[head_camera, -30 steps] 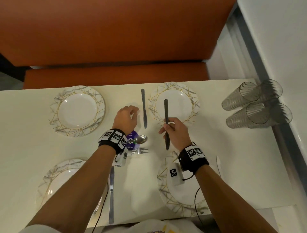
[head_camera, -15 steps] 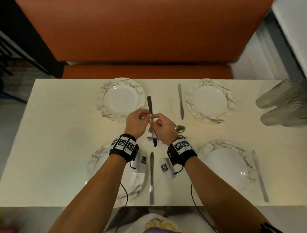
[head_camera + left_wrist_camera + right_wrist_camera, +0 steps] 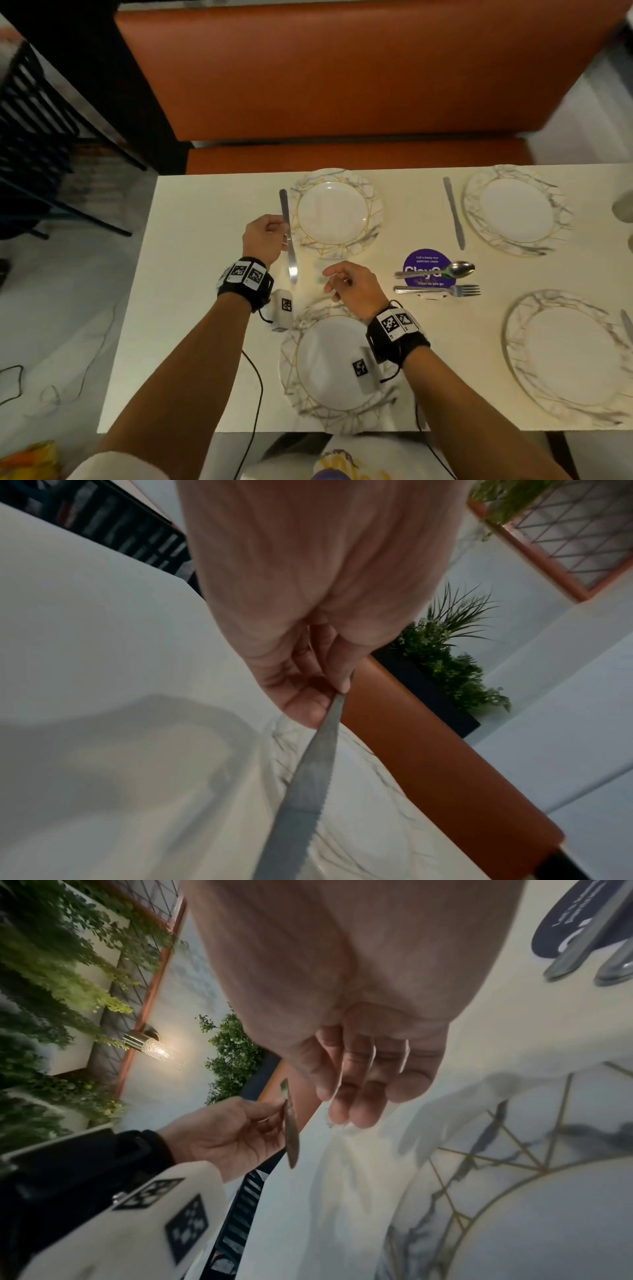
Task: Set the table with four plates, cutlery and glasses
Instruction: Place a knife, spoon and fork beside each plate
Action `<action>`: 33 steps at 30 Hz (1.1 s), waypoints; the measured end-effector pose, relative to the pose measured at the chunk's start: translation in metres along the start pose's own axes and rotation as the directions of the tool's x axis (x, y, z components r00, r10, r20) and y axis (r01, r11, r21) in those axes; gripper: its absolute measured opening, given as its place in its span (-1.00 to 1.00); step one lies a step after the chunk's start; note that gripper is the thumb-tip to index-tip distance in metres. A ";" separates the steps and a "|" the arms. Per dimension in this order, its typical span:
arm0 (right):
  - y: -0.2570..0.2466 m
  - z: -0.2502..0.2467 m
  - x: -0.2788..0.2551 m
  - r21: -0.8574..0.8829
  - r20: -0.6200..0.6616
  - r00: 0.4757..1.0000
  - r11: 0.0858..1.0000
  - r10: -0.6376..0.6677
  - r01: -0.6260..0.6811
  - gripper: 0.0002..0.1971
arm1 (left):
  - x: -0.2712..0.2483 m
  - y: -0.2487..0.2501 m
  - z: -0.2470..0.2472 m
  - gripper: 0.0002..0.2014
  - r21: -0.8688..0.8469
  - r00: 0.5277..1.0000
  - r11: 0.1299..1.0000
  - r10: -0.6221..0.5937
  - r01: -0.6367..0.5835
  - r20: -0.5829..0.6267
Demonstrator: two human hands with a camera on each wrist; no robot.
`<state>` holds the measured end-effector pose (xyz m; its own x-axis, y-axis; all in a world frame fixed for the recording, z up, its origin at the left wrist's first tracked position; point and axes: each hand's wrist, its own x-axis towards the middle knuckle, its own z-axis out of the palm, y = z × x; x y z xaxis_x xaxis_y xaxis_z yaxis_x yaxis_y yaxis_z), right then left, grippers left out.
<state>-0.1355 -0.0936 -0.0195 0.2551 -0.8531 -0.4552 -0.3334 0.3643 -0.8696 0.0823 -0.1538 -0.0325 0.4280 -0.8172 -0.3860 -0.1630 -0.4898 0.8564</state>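
My left hand (image 3: 270, 236) pinches a steel knife (image 3: 288, 240) by its middle, just left of the far-left marble-patterned plate (image 3: 337, 214). The serrated blade points back toward me. In the left wrist view the thumb and fingers of my left hand (image 3: 329, 696) clamp the knife (image 3: 304, 783) over the table. My right hand (image 3: 337, 279) hovers empty with loosely curled fingers above the near-left plate (image 3: 329, 370); its fingers (image 3: 352, 1096) hang relaxed. Two more plates sit far right (image 3: 517, 210) and near right (image 3: 568, 359).
A second knife (image 3: 454, 212) lies left of the far-right plate. A spoon (image 3: 442, 270) and fork (image 3: 442, 290) rest on a purple sticker (image 3: 426, 255). Another knife (image 3: 627, 325) and glasses (image 3: 623, 207) show at the right edge. An orange bench (image 3: 342, 85) stands beyond the table (image 3: 191, 274).
The knife passed from my right hand to my left, which carried it to the left side of the far-left plate. My right hand let go and drew back. The view swung left.
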 end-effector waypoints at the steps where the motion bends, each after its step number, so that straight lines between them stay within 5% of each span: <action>1: 0.000 0.002 0.001 0.006 -0.011 1.000 1.000 0.017 -0.017 -0.76 | 0.010 -0.003 -0.006 -0.83 0.019 1.000 1.000 -0.023 0.023 -0.008; 8: 0.006 -0.003 0.018 -0.079 -0.100 0.994 0.995 0.053 -0.061 -0.74 | 0.067 -0.028 -0.023 -0.80 0.156 0.987 0.975 -0.158 0.156 0.003; 20: 0.006 -0.008 0.038 -0.106 -0.115 0.991 0.992 0.062 -0.075 -0.74 | 0.082 -0.034 -0.017 -0.90 0.270 0.998 0.961 -0.062 0.056 0.012; 22: 0.005 -0.008 0.039 -0.110 -0.113 0.992 0.992 0.056 -0.068 -0.73 | 0.079 -0.038 -0.018 -0.78 0.489 0.997 0.869 0.068 -0.076 0.034; 24: 0.005 -0.007 0.040 -0.117 -0.114 0.992 0.991 0.049 -0.063 -0.73 | 0.073 -0.045 -0.020 -0.58 0.688 0.972 0.689 0.212 -0.225 0.106; 27: 0.006 -0.005 0.041 -0.122 -0.109 0.993 0.991 0.049 -0.063 -0.72 | 0.068 -0.055 -0.024 -0.42 0.787 0.917 0.495 0.334 -0.367 0.218; 33: 0.010 -0.004 0.040 -0.113 -0.101 0.992 0.990 0.073 -0.084 -0.71 | 0.073 -0.054 -0.025 -0.45 0.846 0.922 0.390 0.282 -0.363 0.266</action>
<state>-0.1328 -0.1258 -0.0460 0.1371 -0.8578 -0.4954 -0.4540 0.3901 -0.8011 0.1441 -0.1794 -0.0985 0.1121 -0.9721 -0.2058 -0.9711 -0.1511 0.1846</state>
